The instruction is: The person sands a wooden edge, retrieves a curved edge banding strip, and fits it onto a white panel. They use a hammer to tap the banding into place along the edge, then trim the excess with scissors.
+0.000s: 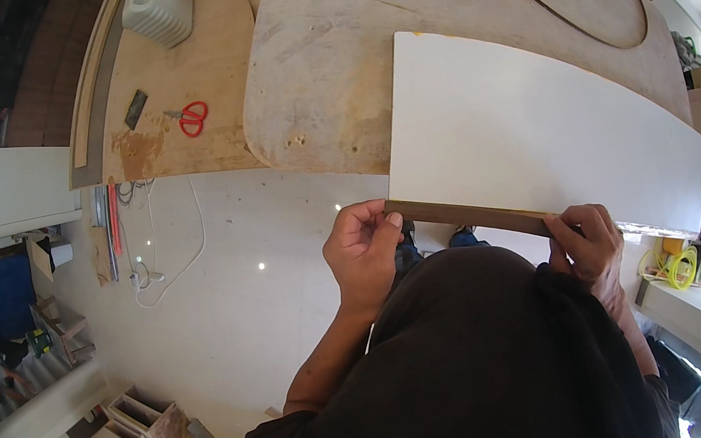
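Note:
A white board [521, 123] with a curved far edge lies on the workbench, its near edge toward my body. Along that near edge runs a dark brown edging strip [472, 213]. My left hand [363, 249] pinches the strip's left end between thumb and fingers, at the board's near left corner. Farther right, my right hand [587, 241] grips the strip with the thumb on top and the other fingers curled at the edge. The strip's right end is hidden by the right hand.
Red-handled scissors [194, 118], a small dark block [135, 110] and a white jug [156, 11] are on the wooden bench [197, 68] at left. A thin dark strip [564, 17] curls beyond the board. A white cable [202, 236] lies on the floor.

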`<state>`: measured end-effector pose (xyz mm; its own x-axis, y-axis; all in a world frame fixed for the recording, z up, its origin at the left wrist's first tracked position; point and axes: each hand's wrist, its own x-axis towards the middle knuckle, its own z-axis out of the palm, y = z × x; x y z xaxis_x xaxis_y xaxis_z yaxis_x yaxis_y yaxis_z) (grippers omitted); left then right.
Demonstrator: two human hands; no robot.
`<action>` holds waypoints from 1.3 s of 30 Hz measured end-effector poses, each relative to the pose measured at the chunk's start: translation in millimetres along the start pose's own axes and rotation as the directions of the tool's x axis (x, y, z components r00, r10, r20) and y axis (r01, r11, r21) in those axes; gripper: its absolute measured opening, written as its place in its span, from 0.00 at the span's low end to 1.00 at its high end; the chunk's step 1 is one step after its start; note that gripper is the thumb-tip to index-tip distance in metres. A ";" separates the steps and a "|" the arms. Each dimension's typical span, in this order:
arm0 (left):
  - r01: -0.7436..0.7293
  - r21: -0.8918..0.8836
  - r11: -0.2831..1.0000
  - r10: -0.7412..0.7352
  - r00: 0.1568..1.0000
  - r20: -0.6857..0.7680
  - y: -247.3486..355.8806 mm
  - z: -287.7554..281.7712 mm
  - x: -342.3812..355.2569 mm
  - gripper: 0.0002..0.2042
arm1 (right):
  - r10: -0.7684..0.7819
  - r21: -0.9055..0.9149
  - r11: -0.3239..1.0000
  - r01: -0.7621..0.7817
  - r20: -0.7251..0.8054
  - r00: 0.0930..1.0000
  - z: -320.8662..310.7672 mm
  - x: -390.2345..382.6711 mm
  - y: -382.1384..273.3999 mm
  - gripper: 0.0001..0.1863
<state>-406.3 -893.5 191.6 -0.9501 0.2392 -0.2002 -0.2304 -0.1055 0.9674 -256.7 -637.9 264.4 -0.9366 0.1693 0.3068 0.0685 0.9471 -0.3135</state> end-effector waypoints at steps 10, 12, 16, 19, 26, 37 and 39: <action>-0.008 0.012 1.000 0.008 1.000 0.001 1.5 1.4 1.4 0.06 | -0.007 -0.012 1.000 0.007 0.015 1.000 3.4 -3.5 3.1 0.21; 0.015 0.031 0.999 -0.014 1.000 -0.025 4.3 2.7 1.8 0.05 | -0.013 -0.010 1.000 0.013 0.016 1.000 4.1 -4.1 3.9 0.21; 0.010 0.062 0.998 -0.007 0.999 -0.043 6.1 5.6 3.5 0.05 | -0.031 -0.014 0.999 0.031 0.015 0.999 4.5 -4.6 5.9 0.22; 0.005 0.081 0.997 -0.001 0.999 -0.044 4.9 5.2 3.9 0.05 | -0.043 -0.021 0.999 0.043 0.010 0.999 5.0 -3.9 6.8 0.23; -0.033 0.068 0.997 0.037 0.998 -0.058 1.7 7.2 3.2 0.04 | -0.050 -0.033 0.998 0.050 0.007 0.999 7.8 -6.1 10.2 0.24; -0.020 0.076 0.997 0.025 0.997 -0.071 1.8 8.8 5.0 0.04 | -0.059 -0.051 0.997 0.059 -0.001 0.998 8.9 -6.0 11.9 0.23; -0.015 0.061 0.998 0.019 0.997 -0.078 2.8 10.2 5.1 0.04 | -0.054 -0.049 0.997 0.054 -0.001 0.999 8.4 -5.0 11.1 0.22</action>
<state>-409.6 -882.7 194.9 -0.9679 0.1611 -0.1928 -0.2031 -0.0494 0.9779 -254.1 -630.6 251.8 -0.9386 0.1179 0.3242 0.0344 0.9671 -0.2520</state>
